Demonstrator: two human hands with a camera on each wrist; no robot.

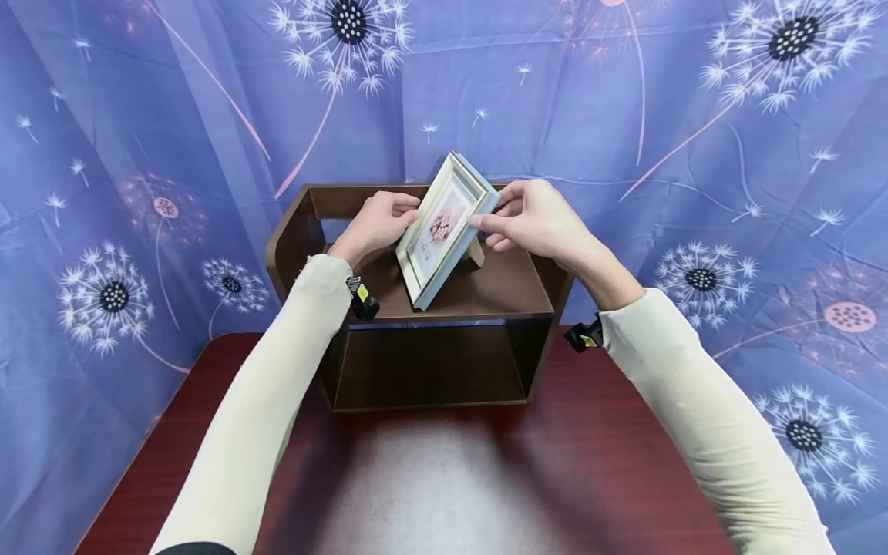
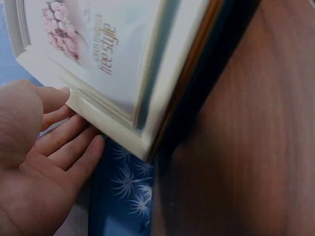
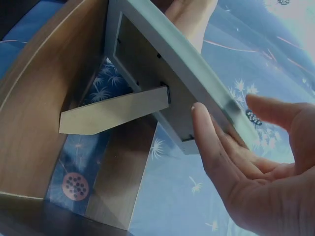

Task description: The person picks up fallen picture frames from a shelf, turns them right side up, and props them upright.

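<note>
A picture frame (image 1: 445,225) with a pale border and a pink flower print stands at an angle on the top shelf of a brown wooden shelf unit (image 1: 499,289). My left hand (image 1: 380,222) pinches its left edge, thumb at the front; in the left wrist view the other fingers of the hand (image 2: 54,142) reach behind the border. On the opposite edge, my right hand (image 1: 537,220) holds the frame between thumb and fingers. The right wrist view shows the frame's back, with the fingertips (image 3: 201,110) against it and the easel leg (image 3: 115,110) swung out.
The shelf unit has a lower compartment (image 1: 430,366) and raised sides. It stands on a dark red table (image 1: 597,462). Behind and beside it hangs a blue dandelion-print cloth (image 1: 479,77).
</note>
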